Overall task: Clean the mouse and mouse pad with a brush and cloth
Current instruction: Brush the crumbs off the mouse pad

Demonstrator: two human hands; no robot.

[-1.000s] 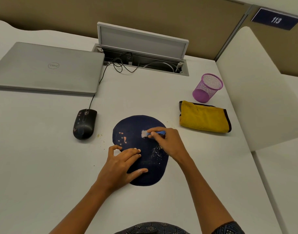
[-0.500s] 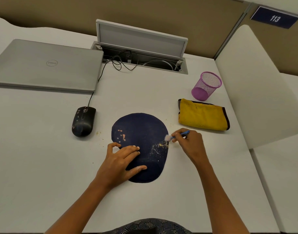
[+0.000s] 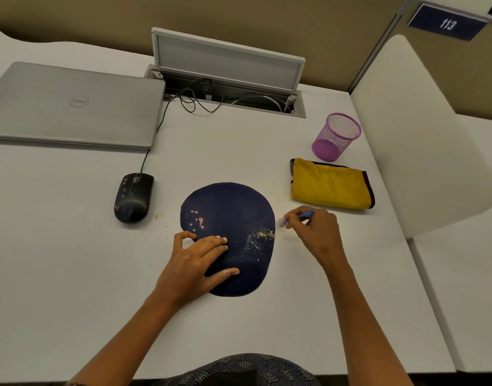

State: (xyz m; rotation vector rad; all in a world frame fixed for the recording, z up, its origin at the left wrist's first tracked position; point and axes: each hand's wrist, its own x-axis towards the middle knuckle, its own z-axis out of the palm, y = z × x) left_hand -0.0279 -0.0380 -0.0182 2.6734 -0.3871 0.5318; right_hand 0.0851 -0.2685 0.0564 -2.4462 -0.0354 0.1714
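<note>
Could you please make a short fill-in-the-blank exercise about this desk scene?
1. The right hand holds a small ____ brush.
2. The left hand rests on the dark blue ____.
3. The folded cloth beside the purple mesh cup is ____.
4. The laptop lid is ____.

Missing words: blue; mouse pad; yellow; closed

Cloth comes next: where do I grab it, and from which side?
Pinch the cloth at its near right corner, coming from the right with the right hand. It lies folded flat; the cup crowds its far edge, while the near and right edges are open.
</note>
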